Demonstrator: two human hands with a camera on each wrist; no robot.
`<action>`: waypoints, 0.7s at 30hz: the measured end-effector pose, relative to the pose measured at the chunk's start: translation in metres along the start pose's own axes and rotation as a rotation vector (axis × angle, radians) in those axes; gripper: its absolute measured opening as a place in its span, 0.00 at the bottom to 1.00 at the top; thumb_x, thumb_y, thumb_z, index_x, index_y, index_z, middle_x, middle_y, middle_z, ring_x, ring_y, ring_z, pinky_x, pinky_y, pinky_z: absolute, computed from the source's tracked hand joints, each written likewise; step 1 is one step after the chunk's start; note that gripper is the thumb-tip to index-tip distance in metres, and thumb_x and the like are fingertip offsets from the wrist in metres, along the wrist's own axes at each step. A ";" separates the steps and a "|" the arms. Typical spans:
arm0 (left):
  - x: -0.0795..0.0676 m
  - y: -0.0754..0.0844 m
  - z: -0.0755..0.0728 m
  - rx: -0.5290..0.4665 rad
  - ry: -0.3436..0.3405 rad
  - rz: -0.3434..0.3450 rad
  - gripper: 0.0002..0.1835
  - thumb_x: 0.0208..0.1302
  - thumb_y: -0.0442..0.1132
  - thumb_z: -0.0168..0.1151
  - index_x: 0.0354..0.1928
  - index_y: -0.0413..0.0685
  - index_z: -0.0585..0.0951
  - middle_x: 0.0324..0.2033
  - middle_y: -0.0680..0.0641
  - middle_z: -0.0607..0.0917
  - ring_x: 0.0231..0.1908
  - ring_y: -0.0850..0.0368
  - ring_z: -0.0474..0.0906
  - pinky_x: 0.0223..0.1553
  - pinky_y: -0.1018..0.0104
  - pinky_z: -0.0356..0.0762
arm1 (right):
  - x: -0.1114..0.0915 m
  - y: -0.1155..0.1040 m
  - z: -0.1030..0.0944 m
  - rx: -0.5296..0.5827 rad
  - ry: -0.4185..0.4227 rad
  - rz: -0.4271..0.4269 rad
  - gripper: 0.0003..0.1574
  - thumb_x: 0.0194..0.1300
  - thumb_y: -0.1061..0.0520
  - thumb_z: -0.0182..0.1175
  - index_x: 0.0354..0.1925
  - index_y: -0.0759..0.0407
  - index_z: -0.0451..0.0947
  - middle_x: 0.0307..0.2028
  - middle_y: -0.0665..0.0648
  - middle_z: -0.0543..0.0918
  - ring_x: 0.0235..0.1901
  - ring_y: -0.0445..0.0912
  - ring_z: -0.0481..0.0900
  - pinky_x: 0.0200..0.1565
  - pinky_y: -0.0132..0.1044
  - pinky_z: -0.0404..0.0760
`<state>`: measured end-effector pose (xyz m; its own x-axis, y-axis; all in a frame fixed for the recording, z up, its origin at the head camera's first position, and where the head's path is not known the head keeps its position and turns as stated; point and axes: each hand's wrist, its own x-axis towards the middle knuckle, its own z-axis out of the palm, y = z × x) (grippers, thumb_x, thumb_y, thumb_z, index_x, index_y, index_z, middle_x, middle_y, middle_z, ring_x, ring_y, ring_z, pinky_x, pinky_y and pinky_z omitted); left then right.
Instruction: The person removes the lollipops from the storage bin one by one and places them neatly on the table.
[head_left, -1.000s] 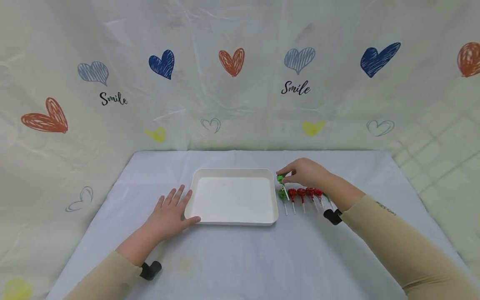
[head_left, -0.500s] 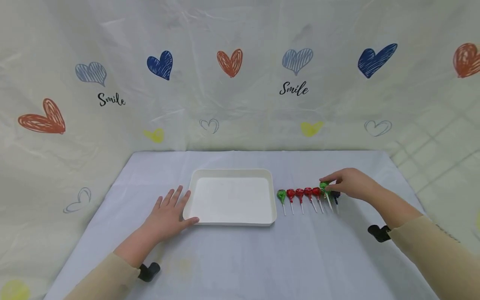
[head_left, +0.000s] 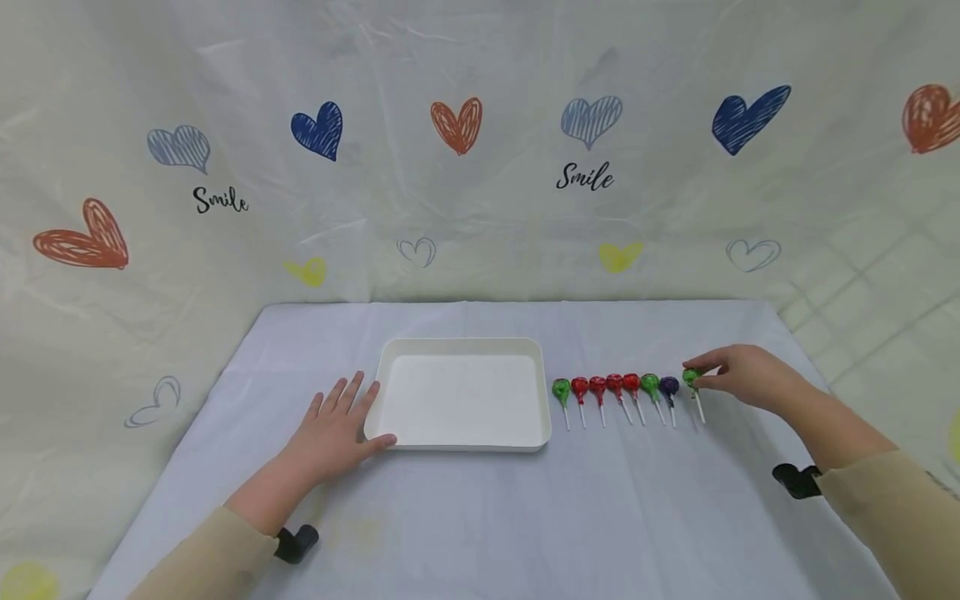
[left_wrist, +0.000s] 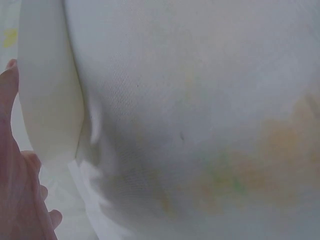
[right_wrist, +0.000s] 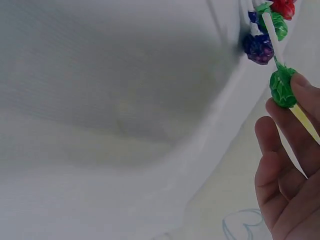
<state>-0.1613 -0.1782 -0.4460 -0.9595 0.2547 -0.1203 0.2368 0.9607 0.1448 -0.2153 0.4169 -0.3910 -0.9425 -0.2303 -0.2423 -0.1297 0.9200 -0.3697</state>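
A green-wrapped lollipop [head_left: 692,378] is pinched by its head between thumb and fingers of my right hand [head_left: 750,377], its white stick pointing down toward me. In the right wrist view the green lollipop [right_wrist: 283,89] shows close to a purple one [right_wrist: 260,49]. To its left runs a row of lollipops: a green one [head_left: 562,390], several red ones [head_left: 597,386], another green one [head_left: 650,384] and a purple one [head_left: 669,387]. My left hand [head_left: 333,437] lies with fingers spread at the left side of a white tray [head_left: 465,447], thumb at its near left corner.
The tray, with nothing in it, stands left of the lollipop row on a white-covered table [head_left: 480,525]. Behind the table hangs a pale sheet [head_left: 510,217] printed with hearts and "Smile" words.
My right hand has carried the green lollipop rightward, from beside the tray along and past the row to its right end. My left hand has stayed at the tray.
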 end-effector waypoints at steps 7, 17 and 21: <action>0.000 -0.001 0.000 -0.004 -0.007 0.003 0.57 0.58 0.78 0.50 0.78 0.47 0.53 0.77 0.38 0.47 0.75 0.34 0.40 0.70 0.32 0.37 | 0.010 0.016 0.011 0.019 -0.047 0.013 0.24 0.65 0.53 0.65 0.56 0.64 0.81 0.50 0.67 0.83 0.48 0.61 0.78 0.45 0.55 0.80; 0.003 0.000 0.000 0.008 -0.020 0.007 0.58 0.57 0.81 0.45 0.79 0.49 0.51 0.78 0.39 0.46 0.75 0.36 0.40 0.71 0.33 0.39 | 0.013 0.024 0.020 0.042 -0.061 0.062 0.25 0.65 0.54 0.65 0.57 0.65 0.80 0.51 0.70 0.81 0.48 0.63 0.77 0.44 0.55 0.80; 0.002 0.000 -0.001 0.013 -0.025 0.002 0.57 0.58 0.79 0.48 0.79 0.48 0.51 0.78 0.39 0.46 0.75 0.35 0.40 0.71 0.33 0.39 | 0.016 0.025 0.024 0.053 -0.063 0.063 0.26 0.66 0.52 0.65 0.58 0.64 0.79 0.51 0.69 0.81 0.48 0.61 0.77 0.44 0.54 0.81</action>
<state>-0.1631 -0.1778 -0.4452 -0.9549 0.2592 -0.1447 0.2408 0.9614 0.1328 -0.2258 0.4286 -0.4259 -0.9269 -0.1933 -0.3216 -0.0528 0.9157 -0.3985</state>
